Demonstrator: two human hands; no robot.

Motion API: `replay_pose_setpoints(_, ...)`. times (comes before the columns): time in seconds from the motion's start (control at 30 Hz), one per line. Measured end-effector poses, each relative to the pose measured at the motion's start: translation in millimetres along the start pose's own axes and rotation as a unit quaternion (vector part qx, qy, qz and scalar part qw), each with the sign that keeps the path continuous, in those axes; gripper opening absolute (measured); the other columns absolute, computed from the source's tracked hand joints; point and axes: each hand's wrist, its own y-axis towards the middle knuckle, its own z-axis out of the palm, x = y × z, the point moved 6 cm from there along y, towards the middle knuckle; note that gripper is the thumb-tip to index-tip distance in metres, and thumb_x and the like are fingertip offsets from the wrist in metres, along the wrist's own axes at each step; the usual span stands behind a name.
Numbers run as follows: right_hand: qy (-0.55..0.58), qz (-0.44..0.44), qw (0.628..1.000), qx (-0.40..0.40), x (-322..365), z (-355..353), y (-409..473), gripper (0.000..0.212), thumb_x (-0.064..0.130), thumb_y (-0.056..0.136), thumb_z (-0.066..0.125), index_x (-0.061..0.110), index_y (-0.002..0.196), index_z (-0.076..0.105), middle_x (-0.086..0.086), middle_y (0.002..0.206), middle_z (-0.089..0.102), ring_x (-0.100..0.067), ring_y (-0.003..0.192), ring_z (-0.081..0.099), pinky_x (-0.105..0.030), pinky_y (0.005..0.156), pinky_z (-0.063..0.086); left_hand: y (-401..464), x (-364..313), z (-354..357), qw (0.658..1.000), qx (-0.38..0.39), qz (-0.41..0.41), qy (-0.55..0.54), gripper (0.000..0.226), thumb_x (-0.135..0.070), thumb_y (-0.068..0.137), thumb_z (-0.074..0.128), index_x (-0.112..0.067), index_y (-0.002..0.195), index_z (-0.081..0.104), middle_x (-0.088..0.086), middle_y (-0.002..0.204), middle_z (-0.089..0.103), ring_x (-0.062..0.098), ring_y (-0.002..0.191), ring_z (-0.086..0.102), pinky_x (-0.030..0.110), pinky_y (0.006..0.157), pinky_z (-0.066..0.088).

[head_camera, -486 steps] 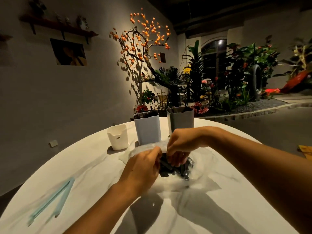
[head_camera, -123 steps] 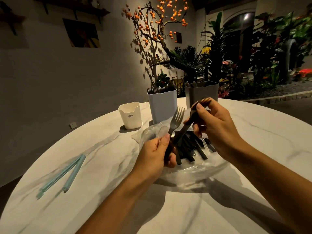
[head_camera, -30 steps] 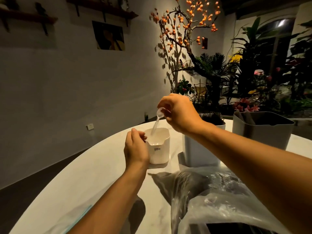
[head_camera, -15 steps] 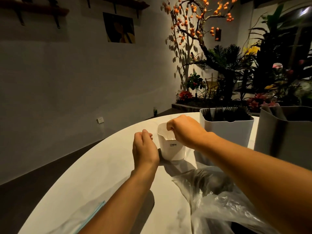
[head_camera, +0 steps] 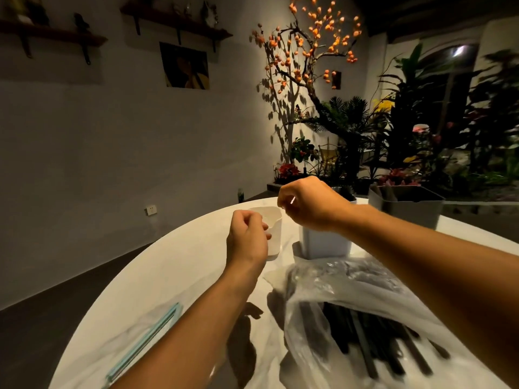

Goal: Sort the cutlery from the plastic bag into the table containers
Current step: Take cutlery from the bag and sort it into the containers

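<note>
Two hands: right hand [head_camera: 307,204] lifted off white cup [head_camera: 273,231], fingers curled, grasp unclear; left hand [head_camera: 247,238] grips cup, upright at frame centre.

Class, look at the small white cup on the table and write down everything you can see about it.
The small white cup looks like smooth plastic, with a squarish open top and slightly tapered walls. It stands upright on the marble-look table, left of a taller pale container. The left hand is against its near side and hides part of it; the right hand hovers above its rim. Its inside cannot be seen.
</note>
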Motion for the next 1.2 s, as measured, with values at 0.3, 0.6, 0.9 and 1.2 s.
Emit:
replay_pose_setpoints(0.3, 0.021, 0.009, 0.999, 0.028, 39.2, -59.3, -97.3, 0.015, 0.024, 0.094, 0.064, 0.012, 0.089, 0.071, 0.001, 0.083, 0.070, -0.013, 0.074, 0.067, -0.032, 0.073, 0.060, -81.8, -32.1, 8.9, 0.997, 0.068, 0.041, 0.013, 0.021, -0.022, 0.102, 0.040, -0.020, 0.088, 0.055, 0.010, 0.083, 0.060, 0.031, 0.087, 0.059, 0.038, 0.065, 0.056)
replay_pose_setpoints(0.6, 0.080, 0.168, 0.946, 0.266, 33.0, -43.6, -186.3, 0.029, 0.023, 0.102, 0.049, 0.003, 0.095, 0.068, -0.015, 0.093, 0.072, -0.022, 0.081, 0.072, -0.030, 0.075, 0.060, -180.6, -16.9, 23.0, 0.907, 0.252, 0.195, 0.277, 0.023, -0.032, 0.104, 0.042, -0.024, 0.102, 0.063, -0.002, 0.100, 0.068, 0.012, 0.088, 0.065, 0.025, 0.082, 0.056)
replay_pose_setpoints(0.9, -0.141, 0.181, 0.912, 0.339, -25.8, -10.6, -246.5, 0.039, 0.039, 0.099, 0.051, 0.015, 0.129, 0.060, -0.004, 0.117, 0.063, -0.024, 0.105, 0.059, -0.033, 0.091, 0.048, -184.7, 1.7, 30.1, 0.688, 0.121, 0.329, 0.635, 0.054, -0.055, 0.102, 0.024, -0.024, 0.121, 0.063, 0.001, 0.115, 0.068, 0.022, 0.124, 0.049, 0.041, 0.122, 0.004)
replay_pose_setpoints(1.2, -0.094, 0.075, 0.972, 0.202, -24.3, -7.9, -228.9, 0.028, 0.019, 0.092, 0.064, 0.023, 0.120, 0.067, -0.002, 0.113, 0.065, -0.023, 0.103, 0.061, -0.037, 0.089, 0.055, -162.6, 0.1, 46.9, 0.760, 0.160, 0.348, 0.525, 0.119, -0.068, 0.065, 0.076, -0.030, 0.153, 0.004, -0.004, 0.157, 0.020, 0.022, 0.145, 0.016, 0.039, 0.122, 0.006)
